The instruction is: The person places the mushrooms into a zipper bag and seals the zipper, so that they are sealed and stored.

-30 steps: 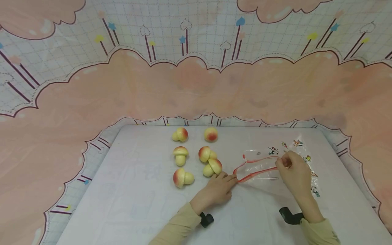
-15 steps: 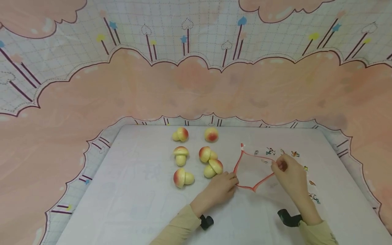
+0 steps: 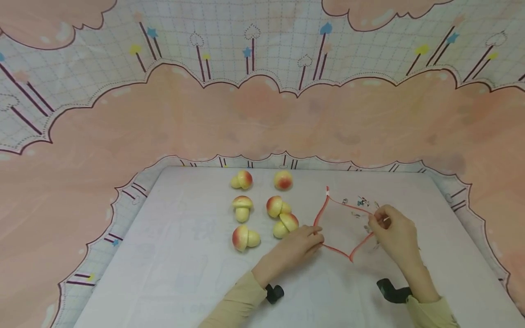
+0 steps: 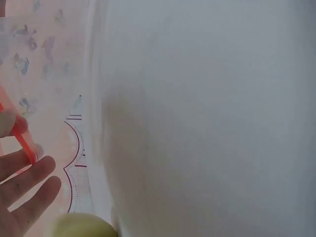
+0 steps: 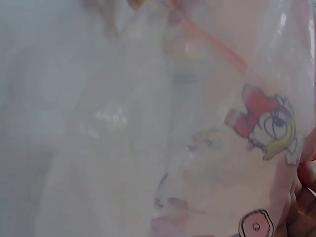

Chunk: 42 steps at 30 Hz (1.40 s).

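A clear plastic zip bag (image 3: 344, 204) with a red-edged mouth and cartoon prints is held between both hands, its mouth spread into a wide angular shape. My left hand (image 3: 293, 248) pinches the red edge on the left side; in the left wrist view the red strip (image 4: 23, 143) runs between thumb and fingers. On the opposite side my right hand (image 3: 394, 234) pinches the edge with thumb and fingertips. Cartoon-printed film (image 5: 266, 123) fills much of the right wrist view, partly hiding the fingers. Beside the left hand lies a yellow toy mushroom (image 3: 280, 229) with a red-tinted cap.
More toy mushrooms of the same kind lie left of the bag, among them one upper left (image 3: 242, 180), one lower left (image 3: 245, 238) and one seen cap-on (image 3: 283, 180). They rest on a white-covered table (image 3: 172, 255). Behind hangs a patterned cloth (image 3: 262, 118).
The bag's mouth has spread from a narrow gap to a wide shape. The left hand has shifted slightly right along the edge; the right hand moved left, then back right. The mushrooms stay put.
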Motion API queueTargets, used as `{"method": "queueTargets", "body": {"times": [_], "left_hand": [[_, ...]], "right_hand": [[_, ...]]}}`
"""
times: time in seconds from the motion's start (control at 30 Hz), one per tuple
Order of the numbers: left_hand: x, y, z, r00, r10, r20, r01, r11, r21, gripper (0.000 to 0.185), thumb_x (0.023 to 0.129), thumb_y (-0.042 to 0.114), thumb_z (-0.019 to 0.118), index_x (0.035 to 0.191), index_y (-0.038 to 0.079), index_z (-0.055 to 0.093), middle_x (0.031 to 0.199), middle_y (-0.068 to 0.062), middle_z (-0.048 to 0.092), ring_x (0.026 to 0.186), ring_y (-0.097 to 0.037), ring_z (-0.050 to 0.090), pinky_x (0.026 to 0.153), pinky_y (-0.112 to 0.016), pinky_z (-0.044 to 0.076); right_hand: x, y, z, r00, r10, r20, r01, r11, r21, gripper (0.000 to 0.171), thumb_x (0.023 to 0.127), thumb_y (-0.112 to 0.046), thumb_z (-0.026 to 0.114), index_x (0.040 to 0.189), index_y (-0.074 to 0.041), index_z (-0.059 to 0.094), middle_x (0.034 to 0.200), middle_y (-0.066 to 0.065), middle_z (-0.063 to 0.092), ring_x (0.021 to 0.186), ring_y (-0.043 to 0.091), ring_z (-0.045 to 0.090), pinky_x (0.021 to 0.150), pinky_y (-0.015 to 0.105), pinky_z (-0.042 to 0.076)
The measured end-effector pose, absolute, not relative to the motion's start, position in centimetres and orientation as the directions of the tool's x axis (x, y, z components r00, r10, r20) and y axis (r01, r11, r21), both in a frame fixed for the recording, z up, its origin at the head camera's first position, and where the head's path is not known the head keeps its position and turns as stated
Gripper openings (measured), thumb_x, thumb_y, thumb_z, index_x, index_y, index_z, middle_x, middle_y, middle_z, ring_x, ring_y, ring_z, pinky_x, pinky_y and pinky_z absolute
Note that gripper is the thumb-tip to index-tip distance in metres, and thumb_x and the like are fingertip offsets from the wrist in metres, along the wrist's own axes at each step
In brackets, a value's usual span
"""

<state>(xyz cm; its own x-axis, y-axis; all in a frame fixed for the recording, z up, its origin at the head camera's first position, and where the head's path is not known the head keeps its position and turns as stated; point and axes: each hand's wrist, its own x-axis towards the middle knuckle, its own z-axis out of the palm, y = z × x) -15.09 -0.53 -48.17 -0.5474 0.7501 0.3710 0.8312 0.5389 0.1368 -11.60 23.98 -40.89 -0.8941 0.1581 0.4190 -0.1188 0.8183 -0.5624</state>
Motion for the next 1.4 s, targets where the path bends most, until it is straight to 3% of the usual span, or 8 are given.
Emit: {"method": "queueTargets", "body": {"times": [0.47, 0.73, 0.9, 1.07, 1.4], "left_hand": [[-15.4, -1.5, -48.2, -0.542, 0.733, 0.411, 0.837, 0.511, 0.194, 0.009, 0.096, 0.02, 0.058, 0.102, 0.017, 0.064, 0.12, -0.006, 0.066, 0.112, -0.016, 0.063, 0.096, -0.024, 0.049], [-15.3, -1.2, -47.9, -0.561, 0.734, 0.383, 0.828, 0.498, 0.258, 0.017, 0.097, 0.022, 0.056, 0.111, 0.018, 0.065, 0.131, -0.008, 0.061, 0.122, -0.016, 0.057, 0.101, -0.025, 0.046], [-15.3, -1.1, -47.6, -0.558, 0.734, 0.387, 0.83, 0.49, 0.267, 0.018, 0.096, 0.02, 0.057, 0.113, 0.017, 0.065, 0.133, -0.008, 0.06, 0.121, -0.016, 0.057, 0.1, -0.024, 0.046], [-15.3, -1.0, -47.3, -0.55, 0.742, 0.383, 0.835, 0.487, 0.256, 0.02, 0.096, 0.02, 0.057, 0.115, 0.018, 0.064, 0.134, -0.007, 0.059, 0.12, -0.015, 0.057, 0.103, -0.025, 0.044], [-15.2, -1.7, -47.1, -0.607, 0.735, 0.302, 0.792, 0.529, 0.306, 0.025, 0.097, 0.022, 0.056, 0.12, 0.02, 0.063, 0.14, -0.002, 0.055, 0.126, -0.014, 0.054, 0.105, -0.029, 0.043]], "right_hand": [[-11.5, 25.6, -40.3, -0.853, 0.225, 0.471, -0.12, 0.795, -0.595, 0.009, 0.081, -0.005, 0.068, 0.076, -0.006, 0.061, 0.068, 0.008, 0.063, 0.053, -0.009, 0.043, 0.041, 0.013, 0.037], [-11.4, 24.3, -40.9, -0.904, 0.16, 0.396, -0.126, 0.785, -0.606, 0.006, 0.086, -0.008, 0.066, 0.088, -0.004, 0.061, 0.071, 0.009, 0.06, 0.05, -0.001, 0.044, 0.037, 0.019, 0.039], [-11.6, 23.5, -40.8, -0.885, 0.145, 0.443, -0.165, 0.791, -0.589, 0.013, 0.084, -0.004, 0.065, 0.097, -0.004, 0.067, 0.07, 0.006, 0.058, 0.052, -0.001, 0.041, 0.039, 0.018, 0.034], [-11.8, 23.2, -40.9, -0.87, 0.144, 0.471, -0.179, 0.797, -0.576, 0.014, 0.083, -0.001, 0.066, 0.096, -0.005, 0.07, 0.072, 0.005, 0.058, 0.056, -0.002, 0.039, 0.041, 0.016, 0.032], [-11.8, 23.0, -40.9, -0.884, 0.155, 0.44, -0.157, 0.79, -0.593, 0.016, 0.085, -0.001, 0.065, 0.099, -0.004, 0.069, 0.075, 0.007, 0.058, 0.054, 0.0, 0.041, 0.04, 0.017, 0.033]]}}
